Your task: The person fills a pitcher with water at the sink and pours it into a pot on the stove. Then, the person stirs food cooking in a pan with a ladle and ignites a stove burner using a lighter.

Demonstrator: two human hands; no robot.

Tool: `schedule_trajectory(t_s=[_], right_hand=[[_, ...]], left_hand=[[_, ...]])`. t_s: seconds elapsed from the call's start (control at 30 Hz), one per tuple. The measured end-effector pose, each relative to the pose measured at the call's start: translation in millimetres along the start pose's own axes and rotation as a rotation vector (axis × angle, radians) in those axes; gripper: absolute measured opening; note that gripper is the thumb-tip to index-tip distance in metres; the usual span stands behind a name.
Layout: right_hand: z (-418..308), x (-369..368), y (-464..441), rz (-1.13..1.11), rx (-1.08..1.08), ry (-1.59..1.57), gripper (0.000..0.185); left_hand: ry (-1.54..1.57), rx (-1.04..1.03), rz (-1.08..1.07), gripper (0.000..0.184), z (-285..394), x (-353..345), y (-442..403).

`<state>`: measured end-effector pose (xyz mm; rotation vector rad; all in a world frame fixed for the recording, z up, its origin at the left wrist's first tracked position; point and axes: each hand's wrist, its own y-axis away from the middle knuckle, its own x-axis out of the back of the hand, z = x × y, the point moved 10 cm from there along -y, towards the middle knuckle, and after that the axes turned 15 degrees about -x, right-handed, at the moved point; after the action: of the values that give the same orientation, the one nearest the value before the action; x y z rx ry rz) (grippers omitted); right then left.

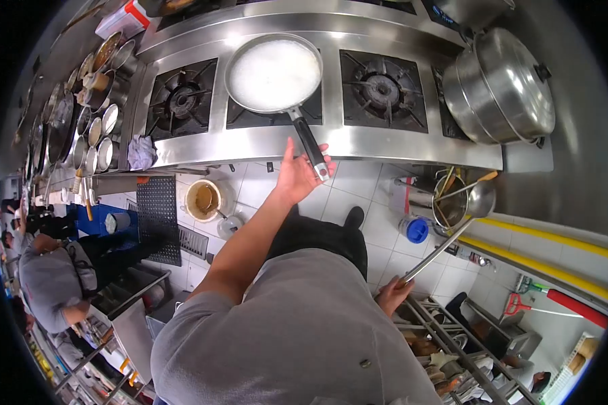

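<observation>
A frying pan (319,62) with white, foamy contents sits over the middle burner, its black handle (305,138) reaching toward me. My left hand (298,179) is palm up beneath the handle's end, thumb stretched away and fingertips showing on the far side. The fingers are apart, not wrapped round the handle. Down to the right, my right hand (393,295) is closed around the end of a long-handled metal ladle (436,253). The ladle's bowl (482,200) is beside a metal pot (450,208) that holds several utensils.
Burners flank the pan, left (182,99) and right (382,91). A large lidded pot (496,88) stands at the right. A crumpled cloth (142,152) lies left. Below are a bucket (226,196) and a blue-lidded container (417,231). A co-worker (51,277) is at far left.
</observation>
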<state>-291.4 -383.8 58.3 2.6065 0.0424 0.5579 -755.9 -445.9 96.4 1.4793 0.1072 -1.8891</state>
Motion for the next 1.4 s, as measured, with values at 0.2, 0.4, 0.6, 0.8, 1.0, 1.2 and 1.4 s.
schedule_trajectory(t_s=[0.2, 0.4, 0.6, 0.8, 1.0, 1.2, 1.4], right_hand=[[-124.5, -125.0, -4.1, -0.405, 0.018, -0.06, 0.02], [-268.9, -291.8, 27.1, -0.576, 0.488, 0.573, 0.027], [-304.8, -401.0, 16.5, -0.508, 0.668, 0.926, 0.032], [-301.4, -394.1, 38.0, -0.811, 0.294, 0.845, 0.029], [-280.5, -378.8, 69.0, -1.054, -0.166, 0.589, 0.023], [-260.5, -395.2, 100.3, -1.385, -0.674, 0.216, 0.024], [-262.4, -421.6, 95.2, -1.295, -0.243, 0.457, 0.024]], left_hand=[[-0.263, 0.037, 0.166, 0.043, 26.0, 31.4, 15.0], [-0.313, -0.07, 0.176, 0.04, 40.3, 32.1, 30.1], [-0.332, -0.107, 0.161, 0.036, 38.6, 41.5, 36.6], [-0.417, -0.144, 0.163, 0.049, 54.9, 77.2, 74.3], [-0.541, -0.155, 0.364, 0.051, 84.5, 138.4, 112.5], [-0.693, -0.183, 0.212, 0.045, 102.9, 100.8, 79.9], [-0.793, -0.131, 0.085, 0.044, 97.3, 78.2, 63.0]])
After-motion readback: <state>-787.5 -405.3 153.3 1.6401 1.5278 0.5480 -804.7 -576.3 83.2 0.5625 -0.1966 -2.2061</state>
